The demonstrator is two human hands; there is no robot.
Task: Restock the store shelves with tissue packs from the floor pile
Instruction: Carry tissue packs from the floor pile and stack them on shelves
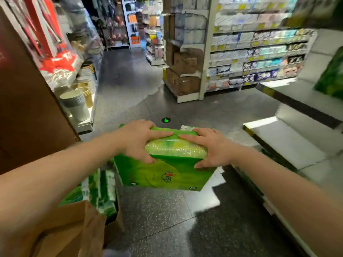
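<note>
I have both hands on one green tissue pack (167,164), held up in the air above the dark speckled floor (167,219), roughly mid-aisle. My left hand (137,140) clamps the pack's left end, fingers curled over its top and thumb pressed against the near face; my right hand (211,147) does the same on the right end, fingers spread over the top and thumb on the near face. The fingertips of the two hands nearly meet on the pack's top. The pack is tilted, its printed face turned toward me. Below my left forearm, more green packs (100,190) stand upright in an open brown carton (74,229) on the floor, and a further pack (187,127) peeks out just behind the one I hold. To the right, white shelves (289,145) run along the aisle's edge, and a green pack (332,78) sits on a higher one near the frame's right edge. On the left, stacked paper cups (76,102) sit on a low shelf. Across the aisle stands a rack of pale packaged goods (256,52) with brown boxes (181,71) at its end; that area is blurred.
</note>
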